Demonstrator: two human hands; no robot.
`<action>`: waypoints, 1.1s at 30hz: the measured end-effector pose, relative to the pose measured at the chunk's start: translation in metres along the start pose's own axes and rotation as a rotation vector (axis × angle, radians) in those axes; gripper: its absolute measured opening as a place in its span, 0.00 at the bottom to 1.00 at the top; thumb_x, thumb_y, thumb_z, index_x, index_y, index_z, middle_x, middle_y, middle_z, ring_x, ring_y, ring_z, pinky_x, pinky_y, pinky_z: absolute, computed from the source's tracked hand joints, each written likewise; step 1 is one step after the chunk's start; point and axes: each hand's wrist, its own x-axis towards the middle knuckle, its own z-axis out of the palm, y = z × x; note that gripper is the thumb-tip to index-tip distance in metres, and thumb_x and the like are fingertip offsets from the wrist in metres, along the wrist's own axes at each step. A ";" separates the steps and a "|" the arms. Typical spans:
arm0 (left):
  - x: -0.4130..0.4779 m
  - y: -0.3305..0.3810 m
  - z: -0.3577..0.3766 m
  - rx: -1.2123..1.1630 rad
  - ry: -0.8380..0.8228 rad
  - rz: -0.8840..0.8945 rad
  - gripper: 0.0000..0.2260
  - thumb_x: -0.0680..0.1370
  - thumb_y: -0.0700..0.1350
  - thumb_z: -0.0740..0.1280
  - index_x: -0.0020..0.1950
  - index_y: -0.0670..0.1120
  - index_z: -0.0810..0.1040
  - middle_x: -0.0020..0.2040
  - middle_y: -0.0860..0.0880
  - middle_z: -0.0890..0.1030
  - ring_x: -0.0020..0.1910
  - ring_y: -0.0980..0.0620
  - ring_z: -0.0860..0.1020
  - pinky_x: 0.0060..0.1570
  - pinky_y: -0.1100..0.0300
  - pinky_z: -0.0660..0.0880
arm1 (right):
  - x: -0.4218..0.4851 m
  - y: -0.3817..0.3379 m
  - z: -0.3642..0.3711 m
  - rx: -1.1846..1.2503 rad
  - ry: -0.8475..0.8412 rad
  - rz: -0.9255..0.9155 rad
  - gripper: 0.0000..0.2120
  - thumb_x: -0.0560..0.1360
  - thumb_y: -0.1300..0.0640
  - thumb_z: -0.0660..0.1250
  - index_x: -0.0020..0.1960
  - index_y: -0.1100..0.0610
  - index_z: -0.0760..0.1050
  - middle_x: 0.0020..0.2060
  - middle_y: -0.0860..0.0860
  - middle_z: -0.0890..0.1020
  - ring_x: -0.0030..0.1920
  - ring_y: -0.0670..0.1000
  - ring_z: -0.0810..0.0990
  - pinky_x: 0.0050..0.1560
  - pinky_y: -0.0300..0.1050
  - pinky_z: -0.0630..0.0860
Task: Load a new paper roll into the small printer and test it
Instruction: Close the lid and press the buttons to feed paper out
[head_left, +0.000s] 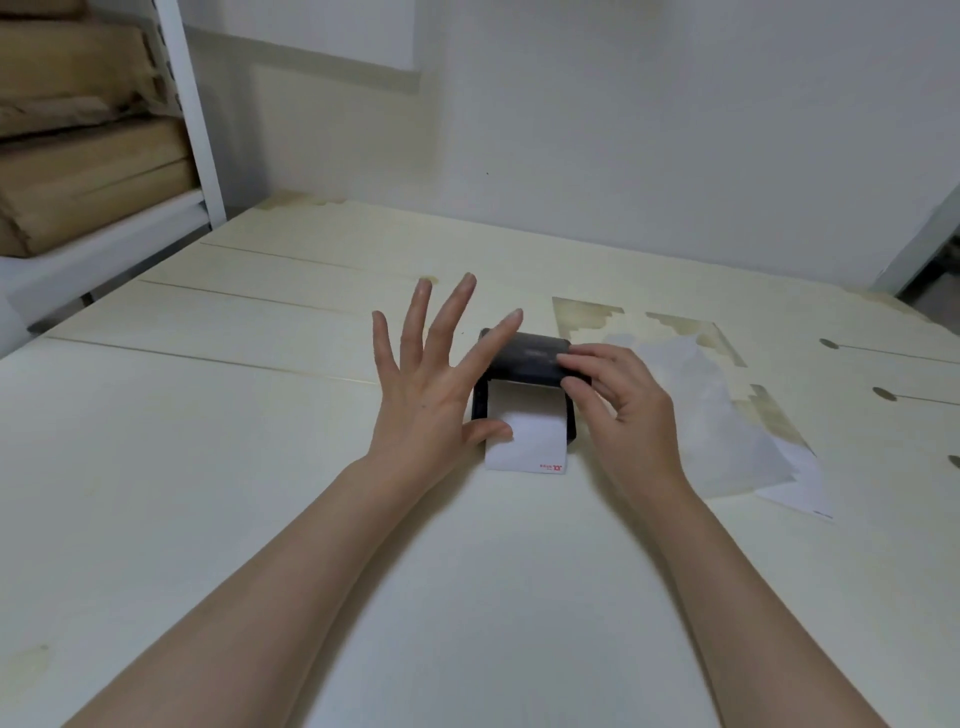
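One printer (524, 358) bearing one paper strip (530, 447) sits mid-table (208, 467), with two hands at it: one left hand (426, 395), one right hand (618, 410). One loose pale sheet (711, 415) lies toward the right edge, where three oval slots (885, 393) show.

Black printer (530, 358) open, white paper (530, 441) protruding

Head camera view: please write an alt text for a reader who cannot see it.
A small black printer sits on a pale table, white paper sticking out toward the viewer. The right hand pinches its raised lid; the left hand, fingers spread, rests its thumb on the paper.
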 end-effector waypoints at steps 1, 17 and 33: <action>0.000 0.000 0.000 0.010 0.005 0.032 0.46 0.62 0.64 0.76 0.76 0.62 0.60 0.80 0.46 0.52 0.79 0.37 0.46 0.70 0.28 0.46 | -0.003 0.002 0.000 -0.037 -0.011 -0.021 0.10 0.76 0.59 0.68 0.56 0.51 0.82 0.57 0.45 0.79 0.61 0.46 0.76 0.64 0.41 0.72; -0.005 -0.003 0.008 -0.180 -0.069 0.048 0.21 0.68 0.59 0.72 0.61 0.60 0.80 0.66 0.58 0.78 0.77 0.47 0.61 0.71 0.32 0.41 | -0.011 0.011 0.001 -0.282 -0.133 -0.103 0.09 0.74 0.60 0.70 0.54 0.53 0.84 0.57 0.49 0.81 0.58 0.46 0.73 0.55 0.19 0.61; -0.017 0.010 0.003 -0.297 -0.188 -0.113 0.17 0.82 0.54 0.54 0.66 0.60 0.76 0.70 0.65 0.72 0.75 0.56 0.63 0.75 0.42 0.40 | -0.019 0.001 0.013 -0.284 -0.002 -0.043 0.10 0.75 0.63 0.68 0.53 0.56 0.84 0.56 0.50 0.83 0.58 0.52 0.77 0.56 0.36 0.69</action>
